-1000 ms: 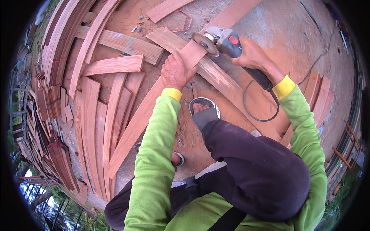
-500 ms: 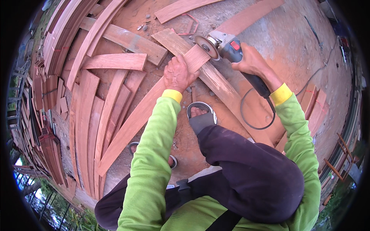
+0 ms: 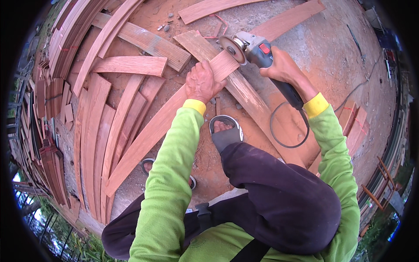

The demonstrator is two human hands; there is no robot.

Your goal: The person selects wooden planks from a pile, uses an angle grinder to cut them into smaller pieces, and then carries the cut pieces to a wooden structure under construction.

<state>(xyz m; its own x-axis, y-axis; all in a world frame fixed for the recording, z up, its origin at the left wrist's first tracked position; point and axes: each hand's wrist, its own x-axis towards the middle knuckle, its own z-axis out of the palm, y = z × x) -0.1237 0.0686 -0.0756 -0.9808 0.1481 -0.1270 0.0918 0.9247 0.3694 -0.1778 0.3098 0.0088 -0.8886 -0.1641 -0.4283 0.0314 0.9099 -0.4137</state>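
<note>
My left hand [image 3: 202,83] is closed over a long reddish wooden board [image 3: 148,131] near its far end, fingers wrapped on its edge. The board's far end lies across a wider, rough-faced plank [image 3: 255,102] on the ground. In my right hand [image 3: 286,70] is an angle grinder [image 3: 258,53], dark-bodied with a red switch and a grey metal head. Its round disc [image 3: 233,49] stands at the board's far end; whether it touches the wood I cannot tell. A cord [image 3: 273,126] loops from the grinder's rear.
Several loose boards [image 3: 94,144] fan out on the left, beside stacked planks [image 3: 70,43]. More boards [image 3: 288,19] lie at the far side and at right [image 3: 353,124]. My sandalled foot [image 3: 224,126] is near the rough plank. Small stones [image 3: 166,28] dot the sandy ground.
The grinder has shifted slightly up and its head has tilted a little at the board's end. My left hand keeps its hold on the board. The whole view has shifted slightly.
</note>
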